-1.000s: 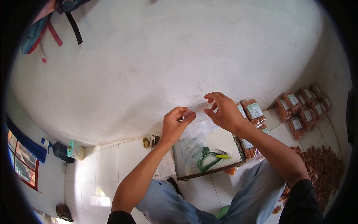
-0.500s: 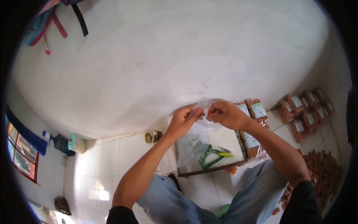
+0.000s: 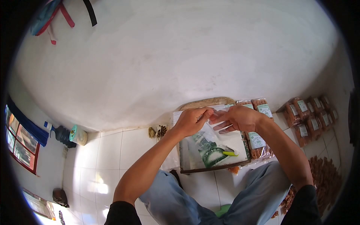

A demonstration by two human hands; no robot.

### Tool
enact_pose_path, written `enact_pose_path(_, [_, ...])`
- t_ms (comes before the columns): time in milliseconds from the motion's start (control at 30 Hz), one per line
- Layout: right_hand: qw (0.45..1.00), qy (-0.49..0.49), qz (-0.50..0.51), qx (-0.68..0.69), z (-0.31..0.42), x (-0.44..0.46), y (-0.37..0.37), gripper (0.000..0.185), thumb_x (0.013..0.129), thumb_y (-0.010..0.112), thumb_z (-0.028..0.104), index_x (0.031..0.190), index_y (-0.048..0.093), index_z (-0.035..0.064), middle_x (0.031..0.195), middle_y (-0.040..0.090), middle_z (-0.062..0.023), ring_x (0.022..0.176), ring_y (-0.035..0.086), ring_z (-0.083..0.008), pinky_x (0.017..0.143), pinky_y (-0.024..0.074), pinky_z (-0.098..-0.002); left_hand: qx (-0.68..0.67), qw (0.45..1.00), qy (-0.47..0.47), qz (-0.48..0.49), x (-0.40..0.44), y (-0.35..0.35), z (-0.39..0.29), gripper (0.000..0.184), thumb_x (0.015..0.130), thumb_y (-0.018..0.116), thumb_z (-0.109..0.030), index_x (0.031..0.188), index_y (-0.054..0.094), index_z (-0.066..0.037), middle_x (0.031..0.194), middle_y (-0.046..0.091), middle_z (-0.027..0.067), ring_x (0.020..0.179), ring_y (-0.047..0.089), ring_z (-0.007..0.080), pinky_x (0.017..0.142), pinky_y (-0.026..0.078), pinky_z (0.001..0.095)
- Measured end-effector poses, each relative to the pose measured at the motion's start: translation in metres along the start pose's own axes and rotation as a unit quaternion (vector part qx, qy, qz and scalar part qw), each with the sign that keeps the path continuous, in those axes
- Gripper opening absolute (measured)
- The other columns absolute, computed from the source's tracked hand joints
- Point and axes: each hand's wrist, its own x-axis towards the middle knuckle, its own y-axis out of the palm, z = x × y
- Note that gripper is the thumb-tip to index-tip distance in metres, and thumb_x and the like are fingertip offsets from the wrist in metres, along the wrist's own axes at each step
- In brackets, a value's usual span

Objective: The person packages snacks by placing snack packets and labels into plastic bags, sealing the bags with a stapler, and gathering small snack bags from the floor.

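A clear plastic bag (image 3: 204, 129) hangs from my left hand (image 3: 194, 120), whose thumb and fingers are pinched on its top edge. My right hand (image 3: 240, 119) is beside it with its fingers spread, some of them behind or inside the clear film; which of the two I cannot tell. Below both hands is a low board (image 3: 234, 140) with a white top. On it lie a green-printed plastic piece (image 3: 210, 153) and a yellow-green handled tool (image 3: 229, 153).
Labelled packs of brown sticks (image 3: 257, 142) lie right of the board. More packs (image 3: 313, 116) are stacked by the wall, near a loose brown heap (image 3: 324, 180). At the left are a lidded tub (image 3: 78, 135) and a blue water bottle (image 3: 63, 135).
My right hand has gone from pinched fingers to spread ones at the bag. Both hands have shifted slightly right and down in the view, and the bag hangs lower.
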Motion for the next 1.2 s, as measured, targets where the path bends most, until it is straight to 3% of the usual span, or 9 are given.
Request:
enact_pose_path(200, [0.986,0.016,-0.001,-0.168,-0.008,0.002,-0.002,0.042,0.101,0.039,0.029,0.134,0.049,0.0043,0.125,0.058,-0.0092,0.116,0.054,-0.0204,0.098,0.0434,-0.0330,-0.005,0.997,-0.026,0.066,0.001,-0.003,0.000,0.038,0.099,0.050,-0.039,0.108,0.069,-0.008,0.063,0.061,0.0067,0.053,0.052,0.0158,0.053,0.042,0.0309])
enact_pose_path(300, [0.910,-0.060,-0.008,-0.411,-0.012,0.002,-0.001,0.043,0.101,0.038,0.030,0.135,0.050,0.0065,0.131,0.054,-0.0128,0.119,0.052,-0.0230,0.103,0.0386,-0.0336,-0.038,0.996,-0.016,0.081,0.003,-0.001,-0.002,0.040,0.099,0.049,-0.042,0.110,0.070,-0.009,0.057,0.054,0.0047,0.050,0.044,0.0120,0.050,0.038,0.0307])
enact_pose_path(400, [0.902,-0.021,0.021,-0.430,-0.008,-0.002,0.002,0.046,0.101,0.039,0.031,0.140,0.046,0.0090,0.138,0.049,-0.0151,0.123,0.049,-0.0259,0.105,0.0366,-0.0356,-0.051,0.994,-0.019,0.094,0.003,-0.002,-0.009,0.039,0.099,0.050,-0.042,0.111,0.070,-0.010,0.059,0.057,0.0060,0.052,0.047,0.0113,0.051,0.039,0.0296])
enact_pose_path(567, [0.827,-0.074,0.025,-0.557,-0.028,0.004,-0.008,0.042,0.098,0.044,0.023,0.138,0.048,0.0103,0.138,0.049,-0.0135,0.122,0.050,-0.0271,0.106,0.0372,-0.0380,-0.049,0.974,-0.088,0.202,0.003,-0.010,-0.025,0.044,0.100,0.048,-0.043,0.123,0.064,-0.010,0.092,0.070,0.0047,0.075,0.057,0.0091,0.070,0.048,0.0259])
enact_pose_path(600, [0.827,-0.074,0.025,-0.557,-0.032,0.007,-0.009,0.042,0.098,0.044,0.023,0.138,0.048,0.0103,0.138,0.049,-0.0135,0.122,0.050,-0.0271,0.106,0.0372,-0.0380,-0.049,0.974,-0.088,0.202,0.003,-0.009,-0.025,0.044,0.100,0.048,-0.043,0.123,0.064,-0.010,0.092,0.070,0.0047,0.075,0.057,0.0091,0.070,0.048,0.0259])
enact_pose_path(667, [0.954,-0.080,0.107,-0.269,-0.042,0.014,-0.010,0.037,0.098,0.043,0.017,0.132,0.054,0.0088,0.134,0.051,-0.0143,0.122,0.051,-0.0287,0.104,0.0383,-0.0393,-0.129,0.965,-0.106,0.200,0.002,-0.004,-0.024,0.042,0.099,0.050,-0.041,0.123,0.064,-0.010,0.097,0.071,0.0056,0.080,0.060,0.0093,0.073,0.048,0.0255])
enact_pose_path(800, [0.912,-0.094,0.065,-0.395,-0.066,0.042,-0.028,0.034,0.096,0.047,0.022,0.124,0.058,0.0072,0.127,0.056,-0.0154,0.119,0.053,-0.0298,0.101,0.0409,-0.0394,-0.085,0.969,-0.093,0.211,0.000,0.000,-0.025,0.041,0.099,0.050,-0.040,0.124,0.063,-0.010,0.099,0.071,0.0069,0.082,0.062,0.0100,0.074,0.049,0.0268])
enact_pose_path(867, [0.858,0.024,0.019,-0.513,-0.042,0.024,-0.001,0.034,0.093,0.050,0.026,0.117,0.060,0.0032,0.118,0.060,-0.0172,0.111,0.056,-0.0293,0.097,0.0430,-0.0388,-0.044,0.975,-0.046,0.215,-0.001,0.003,-0.027,0.037,0.100,0.050,-0.037,0.124,0.063,-0.012,0.099,0.072,0.0090,0.081,0.064,0.0128,0.076,0.050,0.0286])
enact_pose_path(1200, [0.900,-0.124,0.042,-0.416,-0.064,0.038,-0.002,0.029,0.086,0.049,0.009,0.111,0.059,-0.0011,0.109,0.061,-0.0181,0.106,0.057,-0.0273,0.091,0.0461,-0.0366,-0.045,0.983,0.024,0.178,-0.002,0.007,-0.045,0.030,0.095,0.058,-0.025,0.123,0.064,-0.016,0.097,0.071,0.0110,0.081,0.068,0.0201,0.073,0.052,0.0305])
